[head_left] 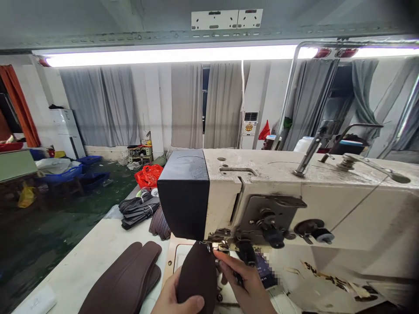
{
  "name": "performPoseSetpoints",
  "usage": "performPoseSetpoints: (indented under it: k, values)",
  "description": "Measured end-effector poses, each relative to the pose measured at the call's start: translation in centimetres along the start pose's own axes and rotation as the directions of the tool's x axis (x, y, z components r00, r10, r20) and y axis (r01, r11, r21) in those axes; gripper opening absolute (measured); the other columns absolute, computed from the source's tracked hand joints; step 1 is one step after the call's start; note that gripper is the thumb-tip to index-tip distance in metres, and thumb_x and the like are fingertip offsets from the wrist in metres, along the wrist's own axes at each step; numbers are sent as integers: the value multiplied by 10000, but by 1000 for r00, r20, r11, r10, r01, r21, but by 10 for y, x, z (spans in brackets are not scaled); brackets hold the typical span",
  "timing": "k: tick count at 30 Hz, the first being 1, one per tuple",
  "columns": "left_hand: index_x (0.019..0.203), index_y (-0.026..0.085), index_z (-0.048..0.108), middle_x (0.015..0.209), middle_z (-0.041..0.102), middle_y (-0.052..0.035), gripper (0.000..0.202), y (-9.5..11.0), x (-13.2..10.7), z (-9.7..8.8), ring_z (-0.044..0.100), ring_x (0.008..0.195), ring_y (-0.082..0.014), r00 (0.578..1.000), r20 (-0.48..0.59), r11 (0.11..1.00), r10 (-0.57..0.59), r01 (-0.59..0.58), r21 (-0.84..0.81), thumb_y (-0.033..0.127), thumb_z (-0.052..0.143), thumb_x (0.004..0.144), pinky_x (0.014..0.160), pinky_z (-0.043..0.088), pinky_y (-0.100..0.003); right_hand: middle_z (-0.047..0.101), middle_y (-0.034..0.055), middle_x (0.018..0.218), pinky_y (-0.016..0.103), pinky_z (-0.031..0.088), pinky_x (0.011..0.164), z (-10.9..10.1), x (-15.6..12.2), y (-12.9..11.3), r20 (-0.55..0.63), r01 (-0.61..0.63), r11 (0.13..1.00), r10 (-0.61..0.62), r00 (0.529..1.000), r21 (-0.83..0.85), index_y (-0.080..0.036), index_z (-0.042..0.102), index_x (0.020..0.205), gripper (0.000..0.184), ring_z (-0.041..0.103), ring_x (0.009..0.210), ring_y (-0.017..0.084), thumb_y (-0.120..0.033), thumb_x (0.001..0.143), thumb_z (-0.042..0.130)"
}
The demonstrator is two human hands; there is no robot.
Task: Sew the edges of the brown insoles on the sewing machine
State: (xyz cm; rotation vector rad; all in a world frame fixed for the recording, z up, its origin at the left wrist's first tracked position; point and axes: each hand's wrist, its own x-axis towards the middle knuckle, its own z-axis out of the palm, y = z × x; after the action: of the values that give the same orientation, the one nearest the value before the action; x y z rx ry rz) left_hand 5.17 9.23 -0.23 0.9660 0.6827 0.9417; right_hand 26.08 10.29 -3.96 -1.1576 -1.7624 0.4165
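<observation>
Two hands work at the foot of a sewing machine (294, 196) on a white table (81, 266). The left hand (178, 301) is closed on a dark brown leather piece (198, 274), thumb lying across its near end and the fingers hidden beneath, holding it up so that its far tip sits under the machine's black head cover (183, 194), right at the needle area. The right hand (248, 283) reaches in from the lower right with the wrist low; its index finger stretches toward the small metal parts by the needle while the other fingers curl around something thin and dark, perhaps a small tool, though the view is too crowded there to be sure. For work of this kind, the piece wants to lie flat and square under the foot, with the left hand supporting its weight rather than pulling on it, and the right fingertips kept to the side of the needle path. Just left of the hands, a stack of similar brown pieces (131, 279) rests on the table. Further back lies a bundle of dark strips (139, 211), and behind it a red plastic bag (149, 174).
</observation>
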Motion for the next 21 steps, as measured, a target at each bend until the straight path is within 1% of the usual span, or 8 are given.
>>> performPoseSetpoints:
  k: [3, 6, 9, 12, 14, 16, 19, 21]
  values:
    - [1023, 160, 690, 919, 737, -87, 593, 1, 9, 1, 669, 798, -228, 1000, -4, 1000, 24, -24, -9, 450, 873, 540, 731, 521, -292, 662, 6, 649, 204, 486, 555, 3, -1, 5, -24, 6, 1000, -6, 1000, 23, -225, 660, 1221, 344, 568, 524, 120, -289, 943, 466]
    - [1022, 155, 672, 878, 734, -84, 570, 3, 16, 2, 669, 779, -225, 999, -35, 999, 36, -36, -1, 430, 865, 562, 708, 518, -286, 645, -1, 618, 207, 477, 540, 8, -3, 11, -80, 16, 999, -13, 997, 40, -237, 668, 1211, 343, 565, 511, 122, -323, 945, 470]
    - [1051, 150, 647, 882, 737, -100, 586, 4, 22, 5, 681, 777, -250, 998, -51, 998, 43, -45, -36, 411, 860, 572, 721, 532, -328, 664, 6, 646, 205, 478, 537, 12, -5, 15, -106, 16, 999, -12, 994, 37, -244, 683, 1192, 342, 574, 500, 114, -355, 948, 470]
    - [1012, 142, 653, 890, 736, -110, 540, 1, 30, 7, 686, 801, -266, 995, -64, 995, 71, -75, -61, 397, 855, 581, 756, 533, -356, 681, 14, 678, 202, 490, 537, 14, -5, 17, -106, 14, 999, -8, 994, 49, -251, 686, 1190, 355, 570, 488, 107, -389, 952, 463]
    - [997, 142, 654, 874, 735, -107, 530, -2, 34, 8, 686, 790, -266, 992, -92, 993, 90, -96, -65, 397, 854, 578, 741, 535, -359, 663, 11, 633, 201, 497, 539, 14, -5, 17, -105, 4, 998, 2, 995, 55, -247, 687, 1192, 367, 563, 487, 112, -409, 954, 460]
    - [1008, 150, 647, 855, 733, -101, 553, -6, 37, 9, 685, 779, -267, 986, -144, 993, 89, -99, -60, 410, 856, 567, 727, 540, -364, 652, 14, 608, 200, 502, 538, 13, -5, 16, -124, -14, 998, 21, 992, 60, -238, 694, 1183, 381, 561, 490, 118, -437, 948, 469]
    - [1035, 163, 634, 901, 733, -109, 590, -9, 37, 11, 680, 843, -277, 973, -212, 995, 86, -95, -34, 438, 853, 561, 773, 539, -364, 667, 24, 638, 199, 504, 533, 13, -6, 15, -136, -43, 996, 53, 989, 75, -231, 701, 1170, 398, 567, 499, 122, -470, 934, 487]
    - [1051, 172, 626, 958, 731, -119, 617, -10, 34, 13, 670, 908, -281, 968, -226, 992, 113, -121, -21, 450, 857, 551, 824, 527, -356, 666, 20, 643, 199, 499, 538, 12, -6, 15, -107, -52, 995, 61, 992, 90, -233, 696, 1176, 391, 570, 507, 120, -456, 941, 476]
